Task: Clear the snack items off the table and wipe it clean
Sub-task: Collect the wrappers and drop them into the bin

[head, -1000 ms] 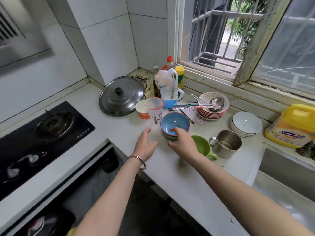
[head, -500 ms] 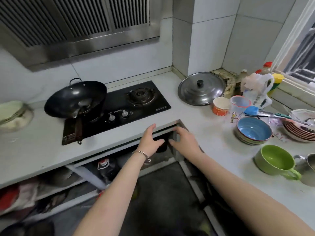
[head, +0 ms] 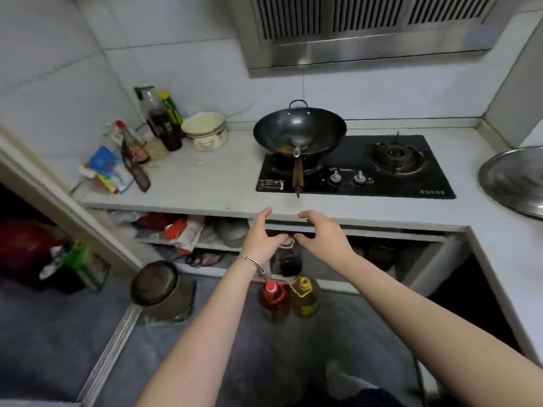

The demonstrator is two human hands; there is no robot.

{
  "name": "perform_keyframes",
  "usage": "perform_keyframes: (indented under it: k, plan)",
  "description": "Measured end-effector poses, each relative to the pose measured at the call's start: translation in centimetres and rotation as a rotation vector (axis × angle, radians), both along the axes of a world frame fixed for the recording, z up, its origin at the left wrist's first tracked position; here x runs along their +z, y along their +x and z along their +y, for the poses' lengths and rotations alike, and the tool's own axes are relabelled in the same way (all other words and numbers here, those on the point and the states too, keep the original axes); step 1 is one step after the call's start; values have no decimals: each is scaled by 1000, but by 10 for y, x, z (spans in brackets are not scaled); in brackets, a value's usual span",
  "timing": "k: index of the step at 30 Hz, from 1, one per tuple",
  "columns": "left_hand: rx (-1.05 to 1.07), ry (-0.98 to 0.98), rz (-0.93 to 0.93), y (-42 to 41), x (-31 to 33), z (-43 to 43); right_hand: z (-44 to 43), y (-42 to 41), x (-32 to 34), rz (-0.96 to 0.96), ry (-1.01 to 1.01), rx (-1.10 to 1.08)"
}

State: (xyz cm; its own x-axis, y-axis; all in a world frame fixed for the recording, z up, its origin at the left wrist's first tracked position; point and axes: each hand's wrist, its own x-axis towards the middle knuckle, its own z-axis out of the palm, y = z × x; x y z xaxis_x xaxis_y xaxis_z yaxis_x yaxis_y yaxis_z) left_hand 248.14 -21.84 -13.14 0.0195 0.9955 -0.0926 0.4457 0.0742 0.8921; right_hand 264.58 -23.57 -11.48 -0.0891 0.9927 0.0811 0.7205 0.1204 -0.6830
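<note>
The countertop [head: 205,183] runs lengthwise left to right under the wok [head: 299,133], and just in front of the wok the left hand [head: 261,239] and right hand [head: 323,233] hover loosely spread, holding nothing.

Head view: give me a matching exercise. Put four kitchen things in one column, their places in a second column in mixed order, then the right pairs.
Things
1. wok
2. cream pot
3. red-capped oil bottle
4. steel lid

Places
A. on the floor
B. on the counter, at the picture's right edge
C. on the black stove
D. beside the dark sauce bottles, near the wall

Pairs: 1-C, 2-D, 3-A, 4-B.
</note>
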Motion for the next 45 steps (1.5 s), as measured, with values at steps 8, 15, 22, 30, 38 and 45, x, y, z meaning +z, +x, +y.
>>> perform_keyframes:
  k: [8, 15, 22, 30, 38, 45]
  plan:
    - [352, 8, -5, -118, -2, -6, 52, -117, -1, 36, -35, 298]
    - [635, 61, -24, -204, 18, 3, 107, -221, 11, 62, -8, 570]
    - [910, 68, -41, -277, 12, -10, 131, -315, 14, 63, -18, 794]
    - [1107, 37, -51, -365, -3, -39, 117, -429, 6, 25, -62, 1036]
    - [1162, 39, -129, -504, -12, -50, 108, -578, 0, 14, -67, 1115]
    - [1148, 26, -25, -622, -3, -54, 98, -691, 9, 13, -87, 1131]
